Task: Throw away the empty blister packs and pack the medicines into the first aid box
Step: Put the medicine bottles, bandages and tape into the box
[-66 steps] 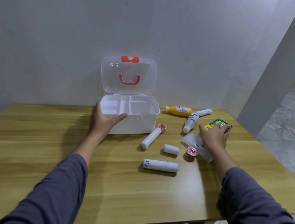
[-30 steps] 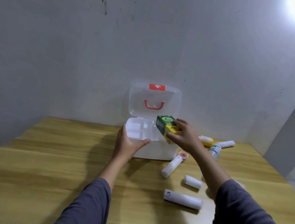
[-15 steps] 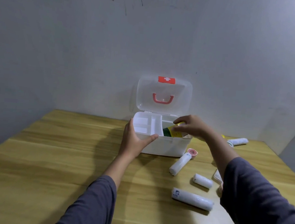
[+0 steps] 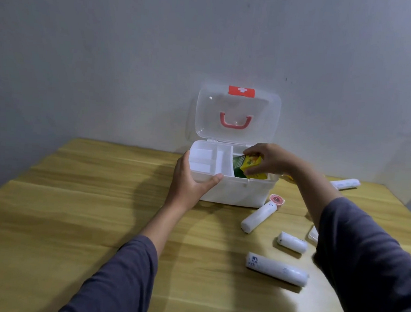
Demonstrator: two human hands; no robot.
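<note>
The white first aid box (image 4: 241,192) stands at the back of the wooden table with its clear lid (image 4: 237,114) upright against the wall. My left hand (image 4: 190,181) grips its front left corner, thumb over the rim. My right hand (image 4: 270,159) holds a green and yellow medicine carton (image 4: 245,166), tilted and partly down in the box's large right compartment. The small left compartments look bare.
Three white rolls lie right of the box: a long one (image 4: 258,216) beside a small pink-capped cup (image 4: 276,200), a short one (image 4: 292,242) and a large one (image 4: 276,268). Another roll (image 4: 345,183) lies far right. A clear pack edge (image 4: 313,234) shows behind my right sleeve.
My right hand lifted the green carton from the right side of the table, carried it over the box and lowered it into the right compartment. My left hand stayed on the box.
</note>
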